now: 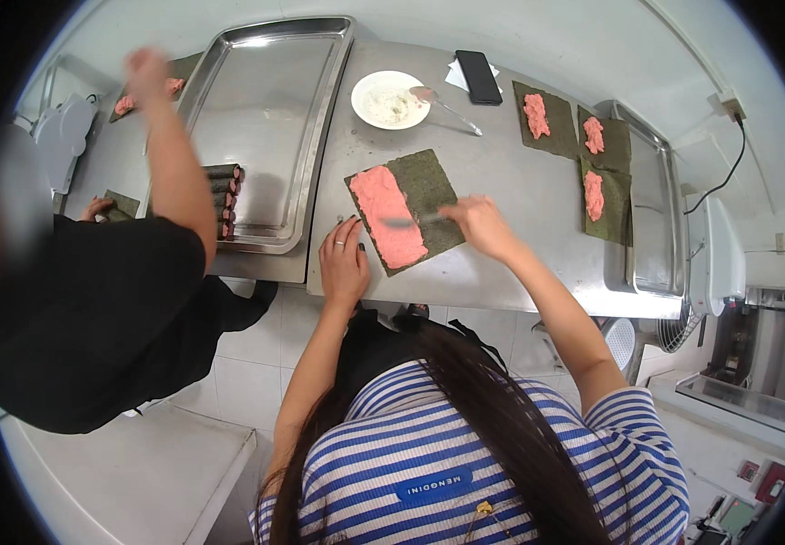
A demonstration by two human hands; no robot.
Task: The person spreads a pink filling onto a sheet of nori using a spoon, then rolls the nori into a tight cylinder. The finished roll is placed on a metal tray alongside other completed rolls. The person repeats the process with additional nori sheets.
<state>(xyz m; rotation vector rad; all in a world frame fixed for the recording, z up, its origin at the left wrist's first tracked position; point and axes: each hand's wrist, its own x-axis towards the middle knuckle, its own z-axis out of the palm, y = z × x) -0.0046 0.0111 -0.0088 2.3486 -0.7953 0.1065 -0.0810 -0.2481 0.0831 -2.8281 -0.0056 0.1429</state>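
Note:
In front of me a dark green nori sheet [438,186] lies tilted on the metal table. Pink paste [385,204] is spread in a thick band over its left half. With my right hand [483,225] I grip the handle of a metal spoon [399,222], slightly blurred, its head over the paste. My left hand [344,259] lies with fingers stretched out beside the sheet's lower left edge, a ring on one finger, holding nothing.
Behind the sheet stands a white bowl [371,119] with a spoon in it, near a black phone [477,77]. Several nori sheets with paste [593,136] lie at right beside a tray [656,232]. At left, a large tray [265,100] bears dark rolls [222,195]; a co-worker's arm [179,163] reaches past.

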